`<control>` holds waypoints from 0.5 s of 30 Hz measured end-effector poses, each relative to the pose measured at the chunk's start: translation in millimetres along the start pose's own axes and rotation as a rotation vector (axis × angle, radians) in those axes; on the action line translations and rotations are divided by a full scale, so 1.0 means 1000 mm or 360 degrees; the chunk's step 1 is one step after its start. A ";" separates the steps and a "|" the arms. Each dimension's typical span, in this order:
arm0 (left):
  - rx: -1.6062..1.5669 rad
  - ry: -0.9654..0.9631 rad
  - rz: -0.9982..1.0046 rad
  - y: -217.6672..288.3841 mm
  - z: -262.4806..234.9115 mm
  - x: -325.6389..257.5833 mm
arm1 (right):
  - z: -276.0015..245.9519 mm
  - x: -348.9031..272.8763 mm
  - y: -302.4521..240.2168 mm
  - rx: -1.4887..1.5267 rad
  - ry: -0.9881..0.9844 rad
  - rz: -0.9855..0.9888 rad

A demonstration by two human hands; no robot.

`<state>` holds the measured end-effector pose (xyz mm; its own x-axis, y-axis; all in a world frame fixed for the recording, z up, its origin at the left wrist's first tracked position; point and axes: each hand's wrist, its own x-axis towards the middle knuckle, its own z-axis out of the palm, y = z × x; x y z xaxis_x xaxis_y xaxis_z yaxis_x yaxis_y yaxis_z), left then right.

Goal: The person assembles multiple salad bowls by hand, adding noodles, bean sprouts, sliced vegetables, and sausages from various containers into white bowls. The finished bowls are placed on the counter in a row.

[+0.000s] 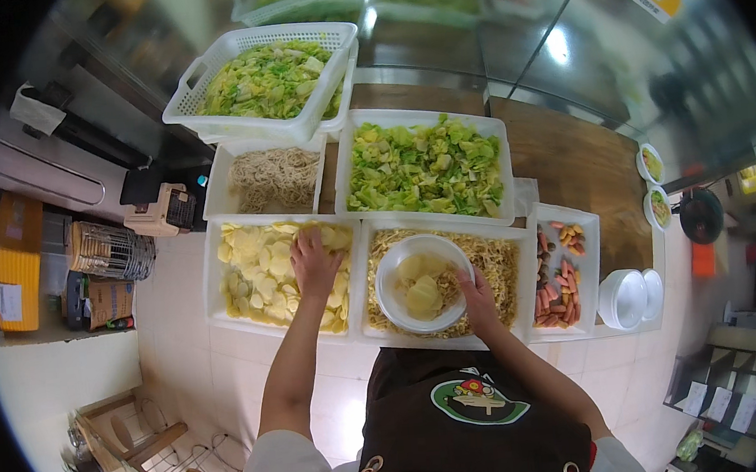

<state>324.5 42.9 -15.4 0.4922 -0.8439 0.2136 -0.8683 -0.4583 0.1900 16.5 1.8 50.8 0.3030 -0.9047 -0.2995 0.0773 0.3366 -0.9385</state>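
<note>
My left hand (313, 264) reaches into a white tray (213, 277) of pale yellow potato slices (254, 256). Its fingers touch the slices, with the thumb spread away from them; whether any slice is caught under the fingertips is hidden. My right hand (482, 302) grips the right rim of a round white bowl (392, 311). Inside the bowl lie potato slices (423, 297) and some shredded yellowish food. The bowl is held over a tray full of yellowish noodle-like strands (498, 270).
Chopped cabbage (426, 164) fills a tray farther back, and a white basket (196, 108) holds more. Thin grey-beige noodles (274, 178) sit behind the potatoes. To the right are a tray of cut sausages (567, 287), stacked white bowls (622, 300) and two filled bowls (653, 185) by the glass.
</note>
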 end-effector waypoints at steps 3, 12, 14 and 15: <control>0.0048 -0.0099 0.0043 -0.012 0.008 0.004 | -0.009 -0.005 0.002 0.0096 0.0049 0.0059; -0.1071 -0.0129 0.0032 -0.058 -0.012 0.029 | -0.007 -0.009 -0.004 0.0098 0.0029 0.0064; -0.1380 -0.0245 -0.0270 -0.047 -0.030 0.023 | -0.010 -0.007 0.001 0.0087 0.0011 0.0026; -0.1573 -0.0328 -0.0333 -0.036 -0.042 0.016 | -0.009 -0.006 0.003 0.0083 -0.0003 0.0009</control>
<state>366.2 57.1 22.0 0.5263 -0.8478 -0.0651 -0.2818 -0.2461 0.9274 6.1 5.6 48.2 0.3055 -0.9023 -0.3042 0.1252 0.3548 -0.9265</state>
